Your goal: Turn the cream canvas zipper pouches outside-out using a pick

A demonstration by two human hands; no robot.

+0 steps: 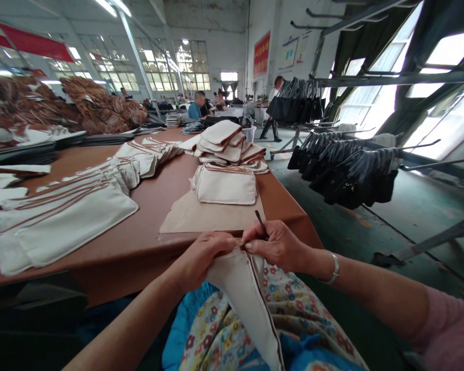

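A white fabric pouch [243, 308] with brown edging lies across my lap, its upper end raised at the table's front edge. My left hand [211, 255] pinches that end from the left. Against it, close beside the left fingertips, my right hand [280, 245] pinches the brown-edged corner. A thin dark tool [260, 222] sticks up out of my right fist; its lower part is hidden by the fingers. Just beyond my hands, a stack of similar white pouches [226, 186] rests on a sheet of tan paper [185, 215].
Overlapping white pouches [75, 221] run along the left of the brown-covered table [158, 198]. Brown bundles [96, 105] are heaped farther back. At right, metal racks [429, 80] hold hanging black bags [348, 170]. A person [272, 111] is in the aisle; another [196, 107] is behind the table.
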